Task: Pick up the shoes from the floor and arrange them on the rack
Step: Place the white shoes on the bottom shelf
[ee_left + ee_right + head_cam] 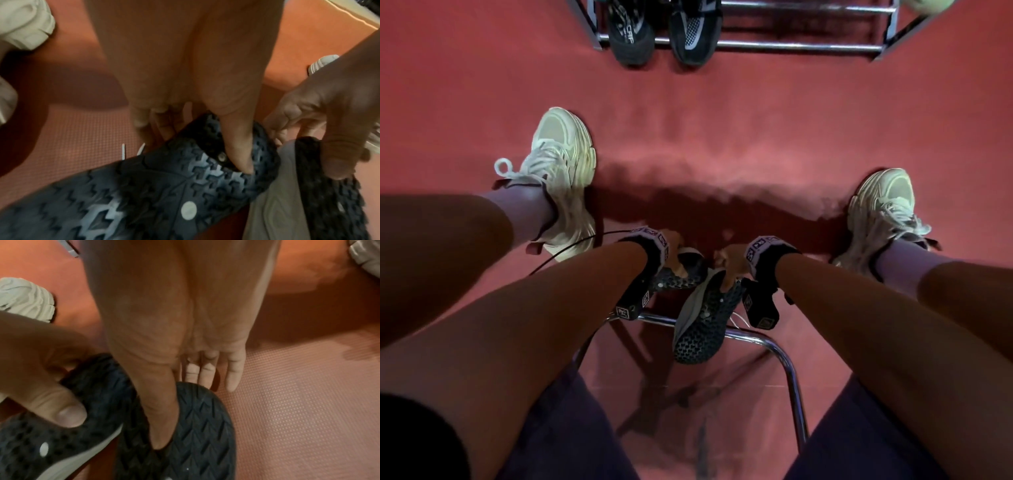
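The left hand (673, 253) grips the left shoe (144, 194) at one end, thumb pressed on the tread and fingers curled behind it. This shoe is turned sole-up toward the wrist camera; in the left wrist view its long axis runs from the thumb down toward the lower left. Its sole is black rubber with a zigzag tread, pale worn patches and a round white dot. The right hand (729, 263) pinches the right shoe (700, 325) in the same manner: thumb on the sole, fingers down the far side. In the head view this shoe hangs below the hand with its long axis pointing toward the person, sole turned to the right. It shows a black herringbone tread and a grey side wall. Both shoes are held between the person's knees, clear of the red floor (722, 120), just beside each other, above a chrome chair frame (791, 370). Well ahead stands the rack (791, 44) of chrome bars, with two black shoes (661, 34) at its left end, toes toward the person.
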Tool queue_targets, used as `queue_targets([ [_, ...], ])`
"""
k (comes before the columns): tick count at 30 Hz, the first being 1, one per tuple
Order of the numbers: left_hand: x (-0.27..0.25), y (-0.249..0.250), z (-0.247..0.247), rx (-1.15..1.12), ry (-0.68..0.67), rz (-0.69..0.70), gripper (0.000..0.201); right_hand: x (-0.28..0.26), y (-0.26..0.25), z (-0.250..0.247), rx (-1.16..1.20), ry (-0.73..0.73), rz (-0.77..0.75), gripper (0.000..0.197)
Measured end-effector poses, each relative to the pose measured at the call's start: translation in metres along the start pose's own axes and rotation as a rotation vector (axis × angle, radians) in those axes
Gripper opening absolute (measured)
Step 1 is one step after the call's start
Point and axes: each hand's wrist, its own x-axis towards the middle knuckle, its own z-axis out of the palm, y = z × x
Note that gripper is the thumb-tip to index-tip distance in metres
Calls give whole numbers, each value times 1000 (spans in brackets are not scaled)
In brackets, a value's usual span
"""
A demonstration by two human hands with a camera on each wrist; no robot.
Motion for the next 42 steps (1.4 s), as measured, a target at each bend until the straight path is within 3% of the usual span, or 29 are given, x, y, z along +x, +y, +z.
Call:
queue_targets([
  [1,-2,1,-2,-8,0,14,47,-6,1,-5,38,-2,-9,71],
  [4,-5,2,-19,-83,50,50,52,-26,7,-25,155,-18,-57,52],
  [8,-16,11,-63,-123,189,86,49,-57,14,-67,276,154,-13,41],
  [10,-19,16,-85,-137,258,108,48,-71,18,-91,290,211,22,45],
  [12,-20,18,-105,-140,352,84,49,-75,27,-116,300,268,73,58],
  [16,-19,27,-136,-129,525,-1,53,-105,22,-147,336,394,182,35],
  [18,-18,31,-146,-83,609,-50,55,-112,24,-157,299,441,183,32],
  [20,-12,32,-151,-67,655,-88,63,-106,31,-163,396,583,129,38],
  [22,-7,31,-151,-91,652,-100,69,-101,28,-162,583,658,124,40],
  [27,2,27,-145,-94,588,-92,62,-95,11,-156,917,670,180,10],
  [28,3,26,-142,-103,568,-101,58,-96,9,-154,988,669,204,14],
  [31,6,18,-135,-142,539,-118,47,-73,21,-148,1065,549,85,70],
  [32,7,15,-133,-161,556,-119,43,-71,20,-144,1094,563,63,80],
  [34,9,10,-127,-188,584,-132,42,-66,21,-136,1100,624,60,74],
  [37,13,4,-120,-204,566,-165,56,-65,17,-127,983,664,125,99],
  [38,13,2,-117,-207,546,-172,62,-64,17,-125,929,657,131,97],
  [40,18,0,-110,-190,483,-170,70,-73,15,-118,719,599,143,70],
  [42,31,-4,-102,-190,433,-151,74,-71,21,-111,655,591,149,48],
])
